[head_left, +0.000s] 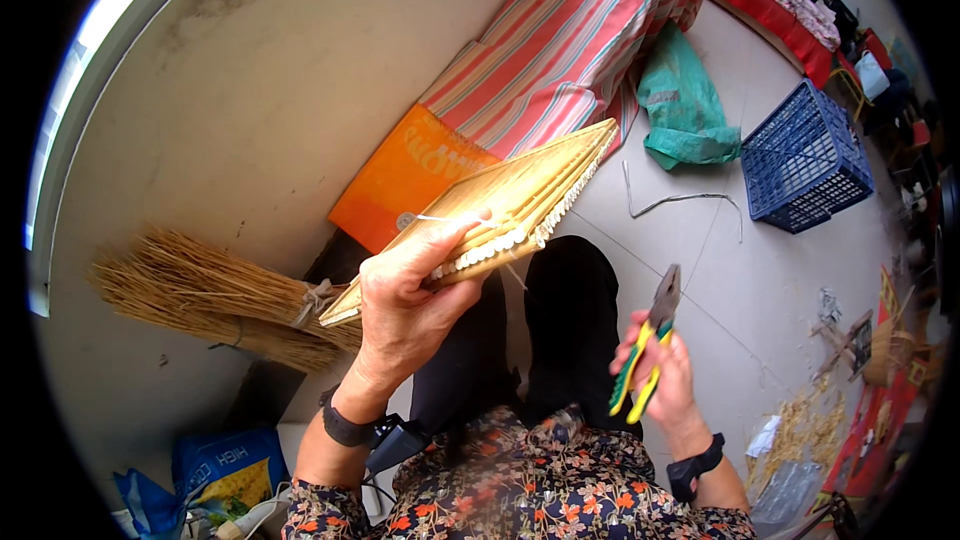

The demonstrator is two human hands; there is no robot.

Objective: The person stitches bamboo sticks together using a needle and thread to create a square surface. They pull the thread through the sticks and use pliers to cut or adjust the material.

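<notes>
My left hand [410,305] grips a flat, straw-coloured panel of slats or stalks [535,165], tilted above my lap, with pale cut ends along its lower edge and thin white ties on it. My left thumb lies over that edge. Lower and to the right, apart from the panel, my right hand [665,375] holds pliers [648,330] with yellow and green handles, their grey jaws pointing up. Both my wrists carry black straps.
Left, straw bundles [215,295] lean by the wall above a blue bag [225,465]. Ahead are an orange board [380,180], striped cloth [540,30] and a green sack [685,100]. Right are a blue crate [800,160], bent wire [680,195] and straw scraps [810,420].
</notes>
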